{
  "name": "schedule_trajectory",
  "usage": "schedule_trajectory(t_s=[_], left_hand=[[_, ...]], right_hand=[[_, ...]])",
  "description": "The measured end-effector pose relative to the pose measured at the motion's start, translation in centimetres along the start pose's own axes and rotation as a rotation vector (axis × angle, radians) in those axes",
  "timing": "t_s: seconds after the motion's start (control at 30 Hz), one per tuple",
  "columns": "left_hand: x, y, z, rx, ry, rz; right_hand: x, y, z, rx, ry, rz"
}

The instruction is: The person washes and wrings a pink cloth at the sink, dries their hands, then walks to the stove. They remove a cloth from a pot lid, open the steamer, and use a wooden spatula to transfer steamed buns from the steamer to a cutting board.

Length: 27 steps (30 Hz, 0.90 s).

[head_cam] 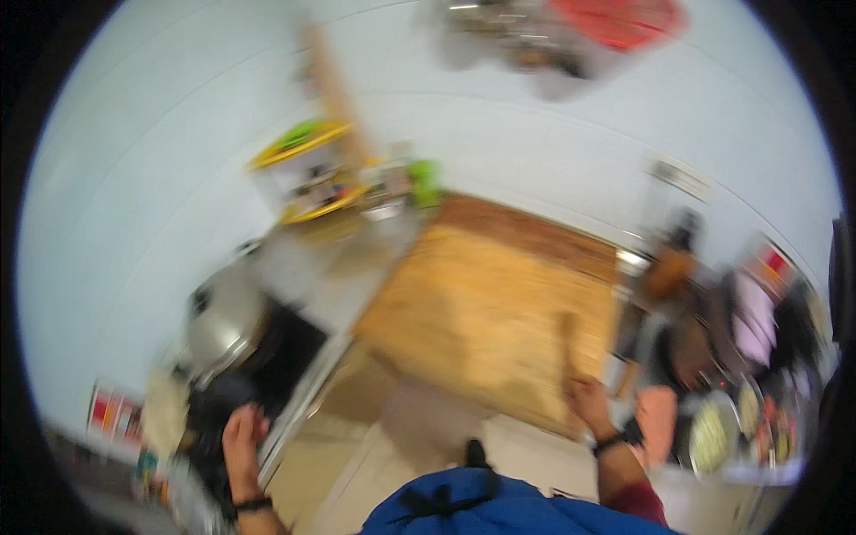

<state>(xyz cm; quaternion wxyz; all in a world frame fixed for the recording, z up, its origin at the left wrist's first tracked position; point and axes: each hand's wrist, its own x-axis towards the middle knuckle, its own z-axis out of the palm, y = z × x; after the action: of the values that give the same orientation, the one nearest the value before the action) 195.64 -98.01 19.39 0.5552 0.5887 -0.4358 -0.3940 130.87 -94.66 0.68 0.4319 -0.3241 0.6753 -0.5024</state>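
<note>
My right hand (pixel 588 399) is closed on a brown, slim utensil, seemingly wooden, whose blurred end (pixel 566 328) points away over the right part of a large wooden board (pixel 481 307). My left hand (pixel 244 431) is raised near the front edge of the black stove (pixel 284 348) at the left; its fingers are curled, and blur hides whether they hold anything. Behind that hand a domed metal lid or pot (pixel 227 321) stands on the stove.
A yellow-edged corner rack (pixel 324 210) and a green container (pixel 424 184) are at the back. To the right are a bowl of pale chopped food (pixel 710 435), a pink cloth (pixel 655 421) and dark pans (pixel 689 351). A red basket (pixel 622 20) hangs on the wall.
</note>
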Motion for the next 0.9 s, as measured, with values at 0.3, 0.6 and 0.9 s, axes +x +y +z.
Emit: schedule_trajectory(t_s=[0.3,0.6,0.9], left_hand=[[10.2,8.4,-12.9,0.150,0.351,0.028],[32.5,4.9,-17.5,0.617,0.316,0.073],[40.2,6.2,-14.6,1.255,0.137,-0.088]], right_hand=[[-1.3,-3.5,0.5,-0.476,0.223,-0.120],[-6.4,-12.3,9.6,-0.410,0.290,0.051],[-10.1,-12.2,16.2,-0.444,0.189,0.168]])
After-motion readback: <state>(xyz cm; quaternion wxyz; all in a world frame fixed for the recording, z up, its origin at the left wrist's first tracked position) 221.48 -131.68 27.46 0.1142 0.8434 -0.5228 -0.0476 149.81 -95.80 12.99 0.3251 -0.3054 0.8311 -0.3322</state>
